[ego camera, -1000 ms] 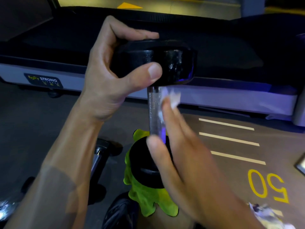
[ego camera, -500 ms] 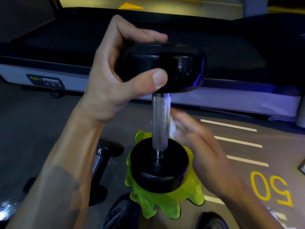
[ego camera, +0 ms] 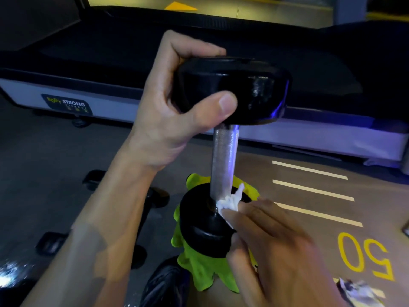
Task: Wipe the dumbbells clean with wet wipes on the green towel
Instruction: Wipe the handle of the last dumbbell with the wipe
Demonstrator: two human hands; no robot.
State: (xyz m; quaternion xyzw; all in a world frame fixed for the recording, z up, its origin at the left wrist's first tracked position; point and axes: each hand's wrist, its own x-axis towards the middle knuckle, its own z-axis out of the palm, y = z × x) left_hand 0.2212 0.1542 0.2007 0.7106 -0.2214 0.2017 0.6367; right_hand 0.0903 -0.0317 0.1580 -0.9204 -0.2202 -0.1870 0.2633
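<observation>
A black dumbbell point(ego camera: 224, 160) with a knurled silver handle stands upright, its lower head resting on the green towel point(ego camera: 204, 271) on the floor. My left hand point(ego camera: 174, 111) grips the upper head from the left, thumb across its front. My right hand point(ego camera: 272, 247) holds a crumpled white wet wipe point(ego camera: 229, 201) and presses it against the foot of the handle, where it meets the lower head. Most of the towel is hidden under the dumbbell and my right hand.
A treadmill point(ego camera: 66, 103) with a grey side rail runs across the back. Another dumbbell point(ego camera: 124, 196) lies on the dark floor at the left. A wet wipe pack point(ego camera: 360, 292) sits at the bottom right near the yellow 50 floor marking point(ego camera: 365, 255). A black shoe point(ego camera: 166, 284) shows at the bottom.
My right hand with the wipe has slid down the handle from near the upper head to the lower head. My left hand keeps its grip on the top.
</observation>
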